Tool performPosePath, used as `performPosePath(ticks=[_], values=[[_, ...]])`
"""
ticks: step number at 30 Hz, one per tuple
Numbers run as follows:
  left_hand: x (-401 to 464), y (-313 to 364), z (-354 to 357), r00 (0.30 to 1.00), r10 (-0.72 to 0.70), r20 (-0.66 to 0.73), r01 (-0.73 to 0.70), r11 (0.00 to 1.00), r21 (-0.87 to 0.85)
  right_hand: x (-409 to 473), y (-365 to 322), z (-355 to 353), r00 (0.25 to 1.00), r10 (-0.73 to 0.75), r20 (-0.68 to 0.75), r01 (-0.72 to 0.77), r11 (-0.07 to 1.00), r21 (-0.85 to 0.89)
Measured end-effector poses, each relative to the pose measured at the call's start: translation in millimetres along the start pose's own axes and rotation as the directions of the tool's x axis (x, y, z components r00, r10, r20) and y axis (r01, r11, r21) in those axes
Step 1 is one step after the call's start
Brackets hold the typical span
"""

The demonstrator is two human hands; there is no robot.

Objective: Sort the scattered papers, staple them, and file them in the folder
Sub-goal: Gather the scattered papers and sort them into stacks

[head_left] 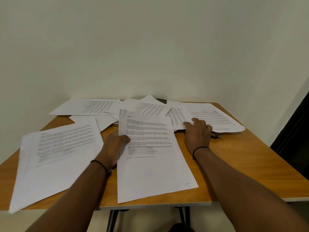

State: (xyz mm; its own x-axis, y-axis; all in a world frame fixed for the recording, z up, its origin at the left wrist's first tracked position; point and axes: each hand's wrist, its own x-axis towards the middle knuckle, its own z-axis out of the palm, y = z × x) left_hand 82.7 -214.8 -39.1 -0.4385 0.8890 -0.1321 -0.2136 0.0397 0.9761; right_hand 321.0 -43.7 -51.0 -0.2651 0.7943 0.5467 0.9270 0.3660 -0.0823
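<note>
Printed white sheets lie scattered over a wooden table. My left hand grips the left edge of a small stack of printed pages in the middle, thumb on top. My right hand rests with its fingers spread on the edge of the loose sheets at the right. Another set of pages lies at the front left and overhangs the table edge. More sheets cover the back. A dark corner, perhaps the folder, pokes out under the far papers. No stapler is visible.
A pen-like object lies just right of my right hand, partly under a sheet. A pale wall stands directly behind the table. A dark door or panel is at the far right. Table legs show below the front edge.
</note>
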Motion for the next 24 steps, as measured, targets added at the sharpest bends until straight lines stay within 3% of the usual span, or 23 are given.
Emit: performPosePath(ticks=[7, 9, 12, 17, 20, 24], values=[[4, -4, -3, 0.998, 0.009, -0.057, -0.008, 1.0, 0.021, 3, -10, -8, 0.999, -0.004, -0.044, 0.0, 0.995, -0.098], [7, -5, -5, 0.998, 0.004, -0.059, -0.003, 1.0, 0.004, 3, -9, -11, 0.997, 0.05, -0.063, -0.045, 0.995, 0.086], [8, -6, -9, 0.998, -0.003, -0.066, 0.004, 1.0, 0.006, 10, -20, -25, 0.976, 0.213, -0.033, -0.18, 0.888, 0.423], [8, -7, -5, 0.998, -0.004, -0.068, 0.005, 1.0, 0.021, 28, -39, -50, 0.946, 0.323, 0.009, -0.235, 0.67, 0.704], [7, -8, -1, 0.999, 0.008, -0.052, -0.008, 1.0, 0.003, 35, -41, -71, 0.913, 0.389, -0.125, -0.16, 0.623, 0.766], [5, -6, 1, 0.998, 0.01, -0.065, -0.011, 1.0, -0.016, 39, -52, -104, 0.926, 0.228, -0.299, 0.068, 0.681, 0.729]])
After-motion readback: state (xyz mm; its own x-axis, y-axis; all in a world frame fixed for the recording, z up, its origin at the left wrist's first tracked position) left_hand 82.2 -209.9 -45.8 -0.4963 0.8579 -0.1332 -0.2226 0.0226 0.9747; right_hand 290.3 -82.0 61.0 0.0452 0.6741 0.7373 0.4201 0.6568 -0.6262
